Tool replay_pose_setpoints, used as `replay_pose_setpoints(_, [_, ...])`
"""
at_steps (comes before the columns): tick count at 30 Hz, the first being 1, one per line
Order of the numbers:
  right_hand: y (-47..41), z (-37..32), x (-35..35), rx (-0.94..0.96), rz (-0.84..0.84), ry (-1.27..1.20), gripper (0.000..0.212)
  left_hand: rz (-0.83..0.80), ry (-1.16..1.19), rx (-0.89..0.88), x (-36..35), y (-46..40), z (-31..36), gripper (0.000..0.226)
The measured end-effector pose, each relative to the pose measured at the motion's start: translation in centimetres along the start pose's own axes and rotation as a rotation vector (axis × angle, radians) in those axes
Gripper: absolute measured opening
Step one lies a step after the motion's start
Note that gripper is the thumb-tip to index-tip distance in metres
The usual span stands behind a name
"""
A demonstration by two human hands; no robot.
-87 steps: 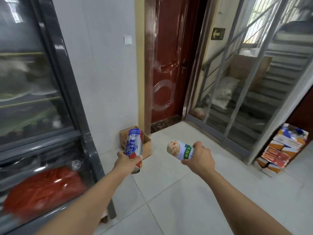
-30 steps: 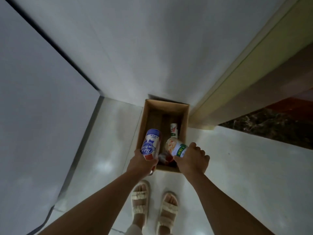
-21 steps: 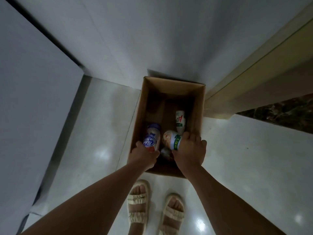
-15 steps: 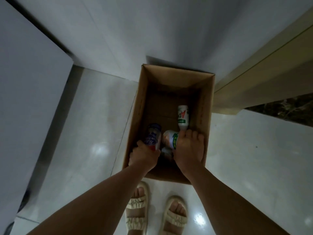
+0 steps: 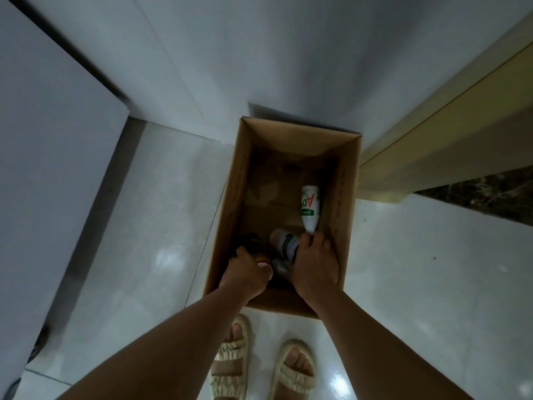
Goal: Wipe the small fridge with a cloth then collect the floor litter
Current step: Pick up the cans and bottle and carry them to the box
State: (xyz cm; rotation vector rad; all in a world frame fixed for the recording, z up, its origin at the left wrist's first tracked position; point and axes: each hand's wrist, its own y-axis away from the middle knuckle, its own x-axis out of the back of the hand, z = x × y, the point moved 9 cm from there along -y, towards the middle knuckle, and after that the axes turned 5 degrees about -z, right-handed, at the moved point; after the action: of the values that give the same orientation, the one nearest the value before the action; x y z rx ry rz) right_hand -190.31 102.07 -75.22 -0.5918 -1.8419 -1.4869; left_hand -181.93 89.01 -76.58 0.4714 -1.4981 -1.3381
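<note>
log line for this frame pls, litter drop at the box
phase: litter into cardboard box | left hand: grips dark can, low in box | right hand: grips green-label can | white bottle: lying inside

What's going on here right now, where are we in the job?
The person is bent over a cardboard box on the floor, both hands down inside it. The left hand grips a can; the right hand grips a green-labelled can. A white bottle already lies in the box.
</note>
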Motion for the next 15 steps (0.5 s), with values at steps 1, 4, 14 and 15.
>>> replay_pose_setpoints(1, [0.8,0.0,0.6,0.006,-0.005,-0.004,0.066,0.006,0.002,-0.005,0.5,0.9,0.3,0.066])
replay_pose_setpoints(4, [3.6,0.0,3.0,0.016,-0.014,-0.028,0.066,0.033,0.013,-0.022,2.5,4.2,1.3,0.061])
replay_pose_setpoints(14, [15.2,-2.6,16.5,0.117,-0.024,-0.010,0.067,0.097,0.146,-0.139,11.3,20.9,4.6,0.052])
replay_pose_setpoints(15, [16.1,-3.0,17.7,0.129,-0.020,0.001,0.069,0.098,0.161,-0.144,12.0,22.5,4.8,0.050])
